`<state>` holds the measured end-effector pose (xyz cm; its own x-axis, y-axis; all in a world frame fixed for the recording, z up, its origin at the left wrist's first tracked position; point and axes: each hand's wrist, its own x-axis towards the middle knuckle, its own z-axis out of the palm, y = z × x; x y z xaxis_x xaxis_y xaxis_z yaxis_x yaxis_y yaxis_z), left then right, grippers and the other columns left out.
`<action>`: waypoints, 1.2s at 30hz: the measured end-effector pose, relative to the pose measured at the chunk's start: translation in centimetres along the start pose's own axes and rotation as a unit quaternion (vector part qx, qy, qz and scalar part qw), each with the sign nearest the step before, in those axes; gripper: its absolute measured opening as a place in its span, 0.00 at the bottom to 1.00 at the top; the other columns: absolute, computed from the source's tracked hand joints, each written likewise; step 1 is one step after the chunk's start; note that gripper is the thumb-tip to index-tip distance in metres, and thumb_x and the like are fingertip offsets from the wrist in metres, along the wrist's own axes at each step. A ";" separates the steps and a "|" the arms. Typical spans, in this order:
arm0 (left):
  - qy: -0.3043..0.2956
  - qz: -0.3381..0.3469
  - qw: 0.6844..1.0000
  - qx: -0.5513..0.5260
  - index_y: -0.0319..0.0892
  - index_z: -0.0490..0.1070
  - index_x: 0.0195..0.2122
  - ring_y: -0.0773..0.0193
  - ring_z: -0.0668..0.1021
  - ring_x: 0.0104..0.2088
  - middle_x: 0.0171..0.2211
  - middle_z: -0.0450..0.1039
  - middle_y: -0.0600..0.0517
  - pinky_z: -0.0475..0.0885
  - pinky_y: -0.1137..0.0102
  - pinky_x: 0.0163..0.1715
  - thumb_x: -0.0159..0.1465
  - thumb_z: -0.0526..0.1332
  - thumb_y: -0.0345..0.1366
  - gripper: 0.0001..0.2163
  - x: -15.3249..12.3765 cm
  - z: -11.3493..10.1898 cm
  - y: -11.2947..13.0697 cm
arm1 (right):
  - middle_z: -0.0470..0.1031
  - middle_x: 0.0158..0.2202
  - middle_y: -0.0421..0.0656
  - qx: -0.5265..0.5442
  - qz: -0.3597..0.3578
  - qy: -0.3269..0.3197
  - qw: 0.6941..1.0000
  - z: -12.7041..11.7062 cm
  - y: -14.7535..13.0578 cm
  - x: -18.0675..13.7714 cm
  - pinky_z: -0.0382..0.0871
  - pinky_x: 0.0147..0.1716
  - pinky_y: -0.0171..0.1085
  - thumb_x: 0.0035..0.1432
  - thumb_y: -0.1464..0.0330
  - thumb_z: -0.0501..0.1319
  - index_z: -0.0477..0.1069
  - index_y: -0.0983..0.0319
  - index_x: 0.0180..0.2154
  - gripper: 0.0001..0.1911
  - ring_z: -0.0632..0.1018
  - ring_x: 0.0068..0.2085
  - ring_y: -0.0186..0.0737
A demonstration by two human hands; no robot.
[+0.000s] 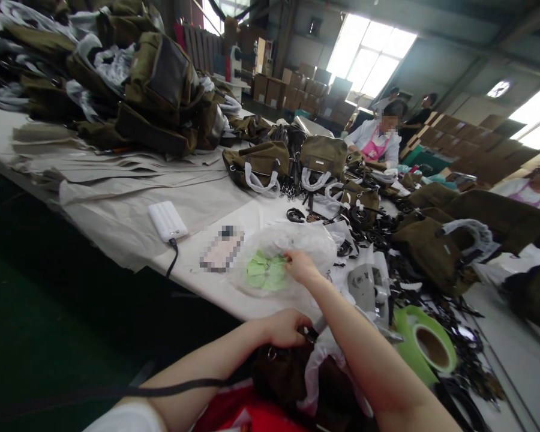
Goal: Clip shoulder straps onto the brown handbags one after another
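A dark olive handbag [281, 375] rests on my lap, one handle [317, 372] wrapped in white film. My left hand [288, 329] is closed on its upper edge, near a dark strap piece and a metal ring. Farther forward, my right hand [301, 267] reaches over a clear plastic bag [312, 237] on the table. Its fingers are pinched at the edge of the light green slips [265, 271] in that bag; the fingertips are partly hidden. A long black strap [175, 387] crosses my left forearm.
A phone [222, 249] and a white power bank [167, 221] with a cable lie left. A green tape roll [425, 345] sits in a dispenser at right. Olive bags [157, 90] are heaped behind. A co-worker [378, 141] is across the table [193, 267].
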<state>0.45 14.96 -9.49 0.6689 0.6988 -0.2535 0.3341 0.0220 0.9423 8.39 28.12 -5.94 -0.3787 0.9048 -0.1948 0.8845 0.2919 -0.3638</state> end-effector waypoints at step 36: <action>0.247 0.043 0.907 -0.338 0.37 0.72 0.44 0.72 0.70 0.19 0.24 0.75 0.53 0.66 0.76 0.19 0.54 0.71 0.49 0.23 -3.4 -1.2 0.1 | 0.72 0.23 0.37 0.819 0.195 -0.044 0.538 3.9 -0.6 -15.2 0.52 0.11 0.22 0.44 0.66 0.72 0.76 0.67 0.29 0.12 0.62 0.16 0.21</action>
<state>-2.55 13.46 -8.30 0.2378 0.9503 -0.2011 -0.2996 0.2687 0.9154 12.56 12.96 -6.31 -0.3258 0.7591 -0.5636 -0.4985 -0.6444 -0.5799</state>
